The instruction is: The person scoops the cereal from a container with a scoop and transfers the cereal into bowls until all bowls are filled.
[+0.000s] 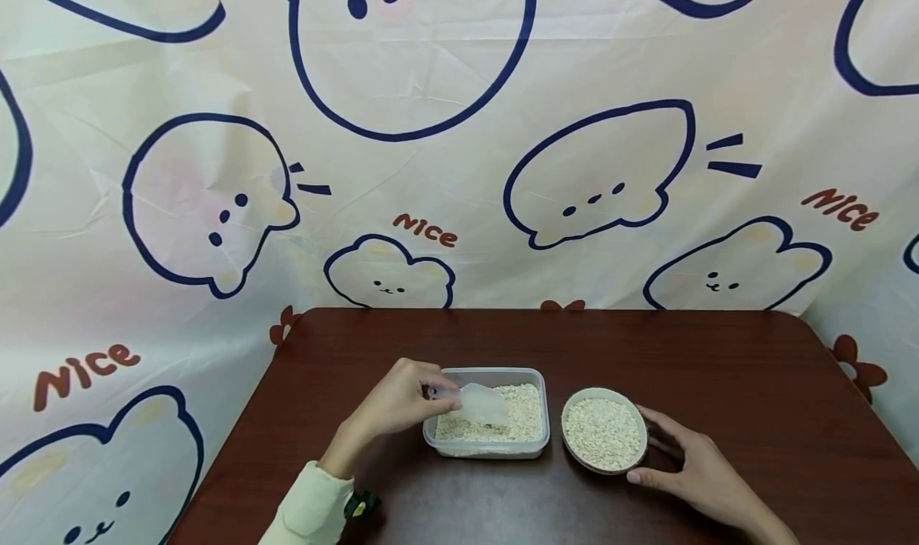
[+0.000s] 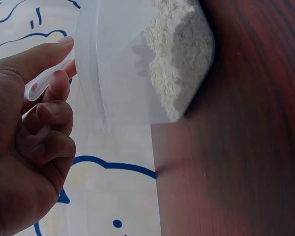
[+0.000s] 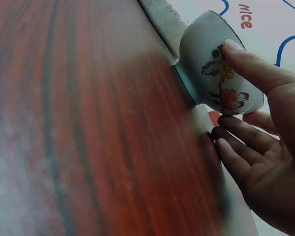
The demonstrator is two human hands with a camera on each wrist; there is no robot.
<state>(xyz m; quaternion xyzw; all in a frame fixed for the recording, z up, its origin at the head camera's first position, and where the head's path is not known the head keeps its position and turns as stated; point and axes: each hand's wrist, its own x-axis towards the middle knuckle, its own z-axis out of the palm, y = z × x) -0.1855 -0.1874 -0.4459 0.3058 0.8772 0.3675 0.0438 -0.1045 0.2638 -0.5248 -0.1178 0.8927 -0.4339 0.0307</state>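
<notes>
Left hand [image 1: 398, 405] pinches scoop [image 1: 483, 404] over container [image 1: 488, 448]; right hand [image 1: 689, 469] steadies bowl [image 1: 604, 431].

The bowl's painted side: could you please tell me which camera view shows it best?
The right wrist view: the bowl is close, its fruit painting plain, with the right hand touching its wall. The head view shows only the bowl's rim and the grains inside. The left wrist view does not show it.

A home-like tabletop setup is showing: a cartoon-bear cloth [image 1: 459, 130] is hanging right behind a dark wooden table [image 1: 718, 369].
</notes>
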